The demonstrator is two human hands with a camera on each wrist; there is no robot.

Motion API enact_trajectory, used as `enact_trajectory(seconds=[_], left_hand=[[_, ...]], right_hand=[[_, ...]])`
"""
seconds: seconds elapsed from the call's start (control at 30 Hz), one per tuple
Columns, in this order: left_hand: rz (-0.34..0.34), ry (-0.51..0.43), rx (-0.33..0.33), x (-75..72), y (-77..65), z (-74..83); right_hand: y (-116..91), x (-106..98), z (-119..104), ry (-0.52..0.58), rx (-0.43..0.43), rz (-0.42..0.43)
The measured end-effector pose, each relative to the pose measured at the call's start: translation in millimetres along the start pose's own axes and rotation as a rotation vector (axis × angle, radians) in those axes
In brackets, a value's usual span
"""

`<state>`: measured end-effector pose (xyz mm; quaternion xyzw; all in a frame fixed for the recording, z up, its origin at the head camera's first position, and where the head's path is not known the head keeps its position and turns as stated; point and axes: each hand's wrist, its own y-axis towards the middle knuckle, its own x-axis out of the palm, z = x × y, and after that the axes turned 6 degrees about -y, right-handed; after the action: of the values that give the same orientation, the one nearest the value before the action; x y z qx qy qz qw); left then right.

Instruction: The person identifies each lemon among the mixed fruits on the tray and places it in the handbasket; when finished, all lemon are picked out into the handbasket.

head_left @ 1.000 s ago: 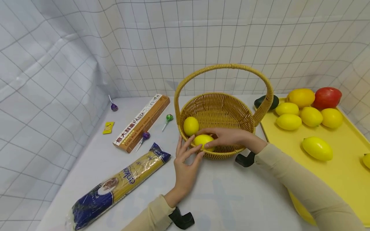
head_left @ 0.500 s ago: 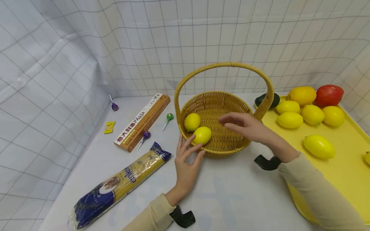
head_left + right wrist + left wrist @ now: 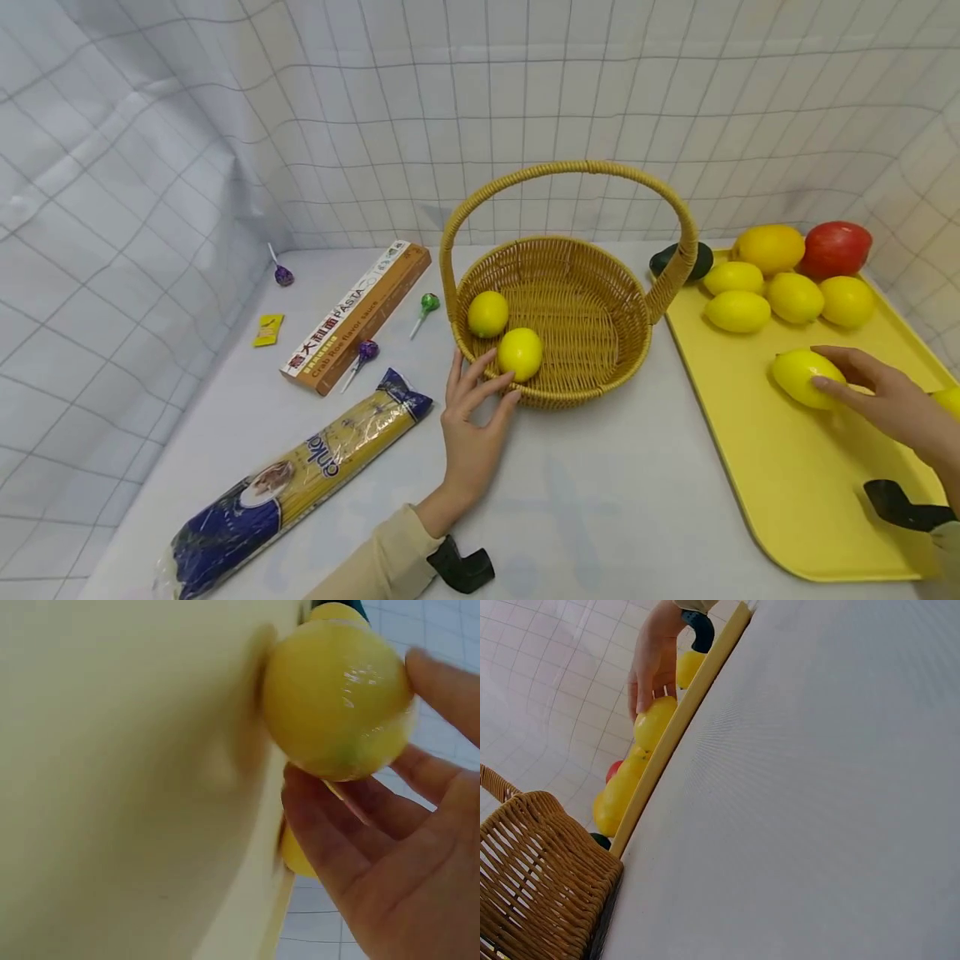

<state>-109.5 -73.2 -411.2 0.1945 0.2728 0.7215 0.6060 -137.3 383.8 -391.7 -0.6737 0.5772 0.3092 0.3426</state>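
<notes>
right hand [image 3: 896, 404] holding lemon [image 3: 801, 377], yellow tray [image 3: 795, 500] beneath, left hand [image 3: 472, 437] touching basket [image 3: 566, 398]

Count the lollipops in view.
3: a purple lollipop at the back left, a green lollipop right of the pasta box, and a second purple lollipop close to that box's near end.

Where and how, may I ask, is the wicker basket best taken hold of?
Probably round the top of its handle, from above: it arches upright over the basket, its peak untouched. Both lemons inside lie toward the left hand, so it may tip that way.
</notes>
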Motion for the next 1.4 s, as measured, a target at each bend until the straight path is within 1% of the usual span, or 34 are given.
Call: enact_trajectory(seconds=[0.03, 0.1, 0.17, 0.23, 0.3, 0.4, 0.47, 0.53, 0.63, 0.7, 0.8, 0.87, 0.9, 1.0, 1.07, 1.13, 1.17, 1.27, 1.33, 1.4], left_hand=[[-0.002, 0.004, 0.004, -0.1, -0.8, -4.1], [-0.005, 0.006, 0.001, -0.6, -2.1, -9.9], [-0.007, 0.006, -0.001, -0.9, -2.5, -12.2], [-0.005, 0.006, -0.004, -1.1, -3.0, -13.7], [-0.005, 0.000, -0.011, -1.1, -3.4, -14.5], [-0.009, -0.002, -0.011, -0.5, -3.3, -14.3], [-0.009, -0.002, -0.009, 0.0, -3.2, -14.5], [-0.005, -0.003, -0.007, 0.6, -3.3, -14.8], [-0.002, -0.009, -0.012, 2.0, -4.4, -15.4], [-0.004, -0.013, -0.019, 3.1, -5.8, -15.5], [-0.010, -0.011, -0.029, 4.7, -7.6, -12.8], [-0.014, -0.010, -0.029, 5.5, -7.9, -8.3], [-0.016, -0.010, -0.026, 5.7, -7.3, -4.4], [-0.018, -0.015, -0.029, 6.3, -4.8, 8.3], [-0.020, -0.011, -0.028, 6.6, -3.1, 15.1], [-0.018, -0.008, -0.028, 6.4, -2.8, 17.1], [-0.016, -0.006, -0.027, 6.3, -3.0, 16.0], [-0.013, 0.004, -0.019, 5.5, -5.7, 5.1], [-0.012, 0.005, -0.019, 5.2, -7.8, -3.6], [-0.015, 0.002, -0.020, 5.1, -10.1, -11.6]], right_hand=[[-1, 1, 2, -0.016, 0.000, -0.037], [-1, 5, 0, -0.039, 0.005, -0.070], [1, 6, -9, -0.073, -0.015, -0.101], [3, 6, -24, -0.075, -0.063, -0.134], [3, 6, -42, -0.061, -0.159, -0.170], [5, 7, -77, 0.028, -0.362, -0.231], [9, 9, -103, 0.080, -0.478, -0.272], [19, 14, -130, 0.129, -0.548, -0.328], [39, 28, -165, 0.154, -0.591, -0.390], [55, 41, -182, 0.177, -0.609, -0.450], [75, 61, -197, 0.168, -0.626, -0.546], [83, 74, -204, 0.146, -0.643, -0.604], [86, 80, -206, 0.130, -0.647, -0.618], [89, 97, -213, 0.109, -0.650, -0.618], [90, 106, -217, 0.111, -0.644, -0.585], [90, 113, -222, 0.127, -0.628, -0.554], [91, 116, -224, 0.136, -0.627, -0.535], [92, 121, -229, 0.174, -0.620, -0.471], [91, 121, -231, 0.185, -0.626, -0.404], [88, 116, -229, 0.187, -0.634, -0.334]])
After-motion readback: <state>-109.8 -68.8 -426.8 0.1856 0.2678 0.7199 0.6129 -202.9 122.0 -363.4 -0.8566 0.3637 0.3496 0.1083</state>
